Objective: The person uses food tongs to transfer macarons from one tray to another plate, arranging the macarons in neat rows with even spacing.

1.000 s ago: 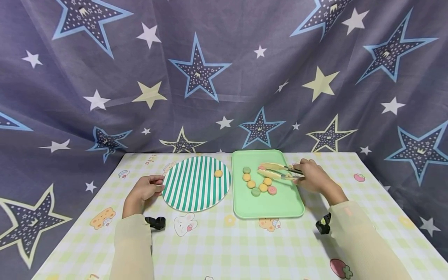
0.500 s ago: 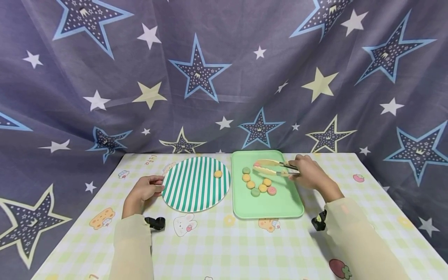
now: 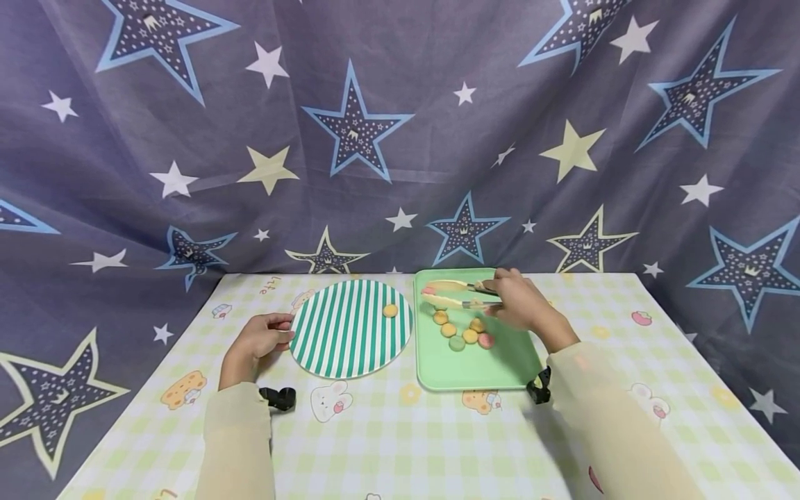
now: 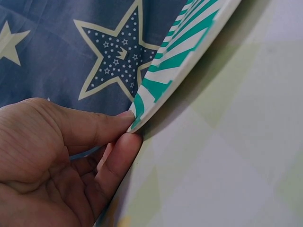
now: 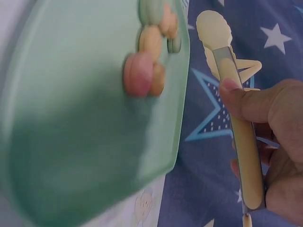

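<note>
My left hand [image 3: 255, 340] pinches the left rim of a green-and-white striped plate [image 3: 344, 333] between thumb and finger. In the left wrist view that edge of the plate [image 4: 161, 82] appears close up. A yellow macaron [image 3: 390, 310] lies near the plate's right side. With my right hand [image 3: 520, 300] I grip tongs [image 3: 446, 301] above the green tray [image 3: 478, 375], their tips around a pink macaron [image 3: 428, 291]. Below on the tray are several more macarons, including a green one [image 3: 457, 343] and a pink one [image 3: 485, 340]. The tongs partly hide another green macaron.
A checked tablecloth [image 3: 375, 444] with cartoon prints covers the table. Behind it hangs a dark star-patterned curtain [image 3: 425, 146]. Plate and tray stand side by side with a narrow gap between them.
My right hand has moved left with the tongs, carrying the pink macaron from the tray's middle toward its upper left edge. My left hand and the plate stay in place.
</note>
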{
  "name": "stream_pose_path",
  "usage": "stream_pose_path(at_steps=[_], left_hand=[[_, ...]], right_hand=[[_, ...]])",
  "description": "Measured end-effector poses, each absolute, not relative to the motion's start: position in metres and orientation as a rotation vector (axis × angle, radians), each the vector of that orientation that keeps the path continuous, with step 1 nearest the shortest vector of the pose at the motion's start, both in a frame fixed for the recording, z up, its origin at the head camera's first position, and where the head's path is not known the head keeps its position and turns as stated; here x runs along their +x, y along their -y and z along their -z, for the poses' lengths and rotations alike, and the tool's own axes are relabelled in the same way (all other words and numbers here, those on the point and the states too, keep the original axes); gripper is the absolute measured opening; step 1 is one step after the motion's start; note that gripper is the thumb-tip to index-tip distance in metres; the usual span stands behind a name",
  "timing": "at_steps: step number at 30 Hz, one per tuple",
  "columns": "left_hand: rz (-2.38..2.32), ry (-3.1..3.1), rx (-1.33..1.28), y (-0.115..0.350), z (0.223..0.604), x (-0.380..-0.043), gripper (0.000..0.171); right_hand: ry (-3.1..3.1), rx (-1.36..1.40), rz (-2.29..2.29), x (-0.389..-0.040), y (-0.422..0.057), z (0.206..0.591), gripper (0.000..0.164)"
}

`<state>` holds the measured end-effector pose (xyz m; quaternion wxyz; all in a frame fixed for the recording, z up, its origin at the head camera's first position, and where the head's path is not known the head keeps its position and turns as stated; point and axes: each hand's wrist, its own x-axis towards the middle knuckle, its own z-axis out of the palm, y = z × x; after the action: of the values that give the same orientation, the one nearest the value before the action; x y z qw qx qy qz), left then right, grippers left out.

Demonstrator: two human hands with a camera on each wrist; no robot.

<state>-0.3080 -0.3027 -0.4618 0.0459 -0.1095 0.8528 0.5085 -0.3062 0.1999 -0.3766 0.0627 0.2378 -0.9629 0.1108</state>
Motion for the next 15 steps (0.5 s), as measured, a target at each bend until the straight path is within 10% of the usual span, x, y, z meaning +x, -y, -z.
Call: stream_pose_path(at_steps=[15], left_hand=[[-1.555, -2.581, -0.335, 0.303, 0.459, -0.306, 0.049]], right_hand=[[2.913, 0.792, -0.34, -0.307, -0.151, 0.372, 0.05]])
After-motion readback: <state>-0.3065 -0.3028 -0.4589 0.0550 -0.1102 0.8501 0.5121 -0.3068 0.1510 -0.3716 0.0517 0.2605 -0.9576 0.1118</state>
